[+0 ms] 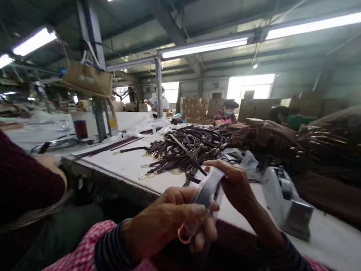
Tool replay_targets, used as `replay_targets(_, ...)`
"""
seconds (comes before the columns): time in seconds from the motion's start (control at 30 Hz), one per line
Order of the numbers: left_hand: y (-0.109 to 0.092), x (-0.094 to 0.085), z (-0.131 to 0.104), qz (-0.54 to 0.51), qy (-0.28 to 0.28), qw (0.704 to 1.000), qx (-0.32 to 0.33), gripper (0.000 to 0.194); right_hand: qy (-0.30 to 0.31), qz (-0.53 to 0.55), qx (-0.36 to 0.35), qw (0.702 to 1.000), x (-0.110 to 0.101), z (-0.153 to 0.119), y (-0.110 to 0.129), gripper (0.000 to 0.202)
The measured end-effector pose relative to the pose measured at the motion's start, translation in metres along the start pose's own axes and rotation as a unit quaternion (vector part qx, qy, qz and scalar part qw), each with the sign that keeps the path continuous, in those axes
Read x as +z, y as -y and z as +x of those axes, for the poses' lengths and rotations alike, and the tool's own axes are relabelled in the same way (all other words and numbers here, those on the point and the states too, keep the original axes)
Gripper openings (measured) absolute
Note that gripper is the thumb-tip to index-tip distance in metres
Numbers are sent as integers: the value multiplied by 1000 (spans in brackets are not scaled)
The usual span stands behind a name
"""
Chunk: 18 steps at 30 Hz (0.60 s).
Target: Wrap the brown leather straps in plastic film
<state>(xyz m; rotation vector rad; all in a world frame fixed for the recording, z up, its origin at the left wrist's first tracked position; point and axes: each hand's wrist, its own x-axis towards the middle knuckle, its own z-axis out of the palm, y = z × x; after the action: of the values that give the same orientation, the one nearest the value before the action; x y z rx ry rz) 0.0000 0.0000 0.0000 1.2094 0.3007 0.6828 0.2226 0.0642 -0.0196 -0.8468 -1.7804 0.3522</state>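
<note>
Near the table's front edge, my left hand (pixel 173 215) is closed on a dark strap (pixel 206 191) partly wrapped in thin whitish plastic. A gold-coloured ring (pixel 184 233) hangs by its fingers. My right hand (pixel 235 182) pinches the upper end of the same wrapped strap, a little higher and to the right. Just beyond both hands lies a large tangled pile of dark brown straps (pixel 195 147) with metal clips. Part of the strap below the hands is blurred.
A tape dispenser (pixel 285 201) stands right of my right hand on the white table (pixel 121 164). Dark brown goods (pixel 265 138) are heaped at the back right. Another person's sleeve (pixel 13 163) is close on the left. A tan bag (pixel 89 79) hangs from a post.
</note>
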Motion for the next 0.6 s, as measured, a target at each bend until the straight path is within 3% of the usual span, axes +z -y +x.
replay_targets(0.03, -9, 4, 5, 8, -17, 999, 44, 18, 10, 38, 22, 999, 13, -4, 3, 24)
replay_targets(0.17, -29, 9, 25, 93, -134, 967, 196, 16, 70, 181, 110, 975, 67, -31, 13, 55)
replay_targets(0.27, -13, -9, 37, 210, -253, 906, 266, 19, 148, 346, 241, 895, 97, -68, 15, 65)
replay_targets(0.3, -2, -18, 38, 260, -275, 882, 281, 20, 157, 368, 266, 877, 101, -81, 14, 68)
replay_targets(0.33, 11, -27, 38, 320, -278, 858, 291, 22, 160, 357, 273, 879, 102, -95, 13, 66)
replay_targets(0.37, 25, -36, 37, 387, -256, 831, 306, 24, 151, 330, 263, 894, 100, -107, 11, 61)
replay_targets(0.47, 60, -52, 26, 574, -112, 722, 370, 35, 142, 241, 224, 933, 83, -132, 7, 44)
replay_targets(0.53, 75, -54, 16, 643, -42, 664, 381, 40, 164, 244, 255, 921, 69, -141, 9, 45)
replay_targets(0.6, 85, -52, 5, 672, 2, 649, 356, 39, 181, 282, 304, 892, 56, -145, 14, 51)
